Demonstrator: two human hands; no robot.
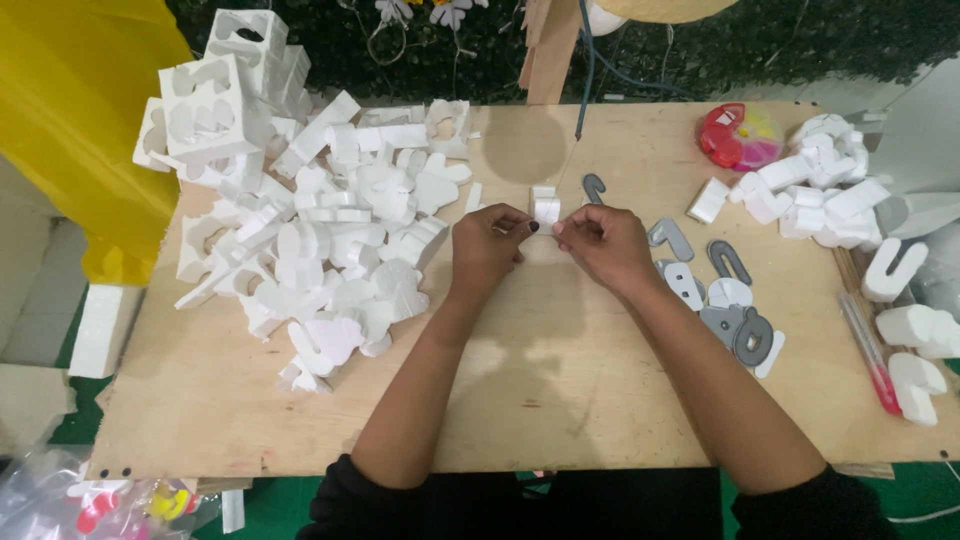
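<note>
The small white foam piece (546, 208) is half covered by the fingertips of the left hand (487, 245) and right hand (603, 243), so its full shape cannot be told. The desk (560, 390) runs out of view at the right edge, cutting off a white foam shape (925, 328) there. The person's dark sleeves (360, 500) are cut by the bottom edge. Lower pieces in the white foam pile (320, 260) lie buried under others.

A small white foam piece (546, 207) stands upright over the wooden board, pinched from both sides. Its lower part sits between the fingertips of the left hand (487, 245) and right hand (603, 243); its top rises just above them.
</note>
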